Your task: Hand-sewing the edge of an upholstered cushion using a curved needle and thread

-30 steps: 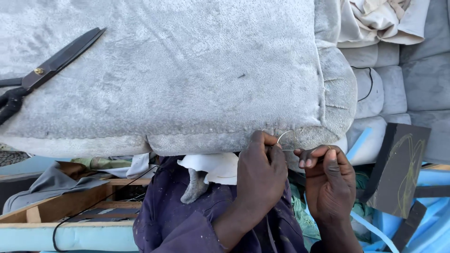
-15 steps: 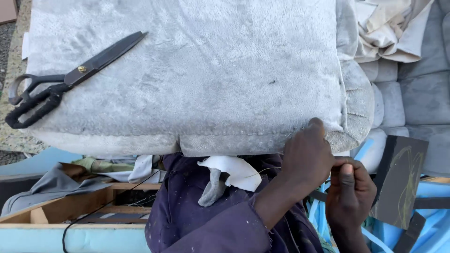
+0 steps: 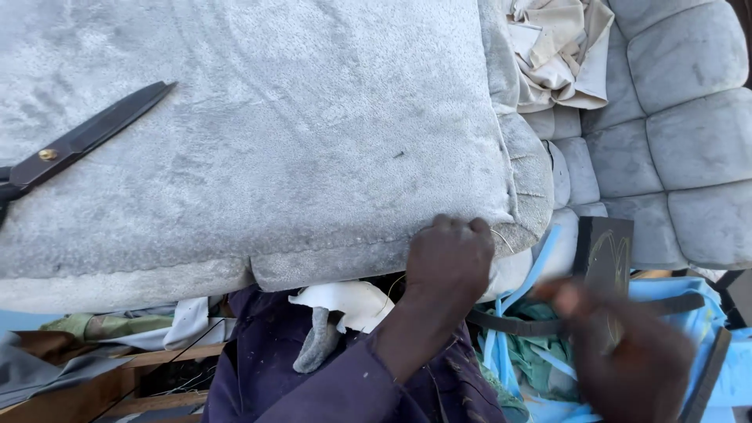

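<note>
A large grey velvet cushion (image 3: 274,149) fills the upper left of the view. My left hand (image 3: 448,262) grips its near edge by the right corner, with the fingers curled over the seam. A thin pale thread (image 3: 501,235) shows beside those fingers. My right hand (image 3: 619,356) is lower right, away from the cushion. It is blurred by motion, so its fingers and anything in them are unclear. My purple sleeve (image 3: 345,384) runs up from the bottom.
Black scissors (image 3: 74,149) lie on the cushion at the far left. A grey tufted sofa piece (image 3: 674,133) and crumpled beige cloth (image 3: 560,51) sit at the right. Below are white stuffing (image 3: 345,301), light blue fabric (image 3: 666,294), a dark card (image 3: 607,251) and wooden frame parts (image 3: 70,388).
My right hand has pulled away from the cushion edge, down and to the right, and is now blurred. My left hand has stayed gripping the seam near the corner.
</note>
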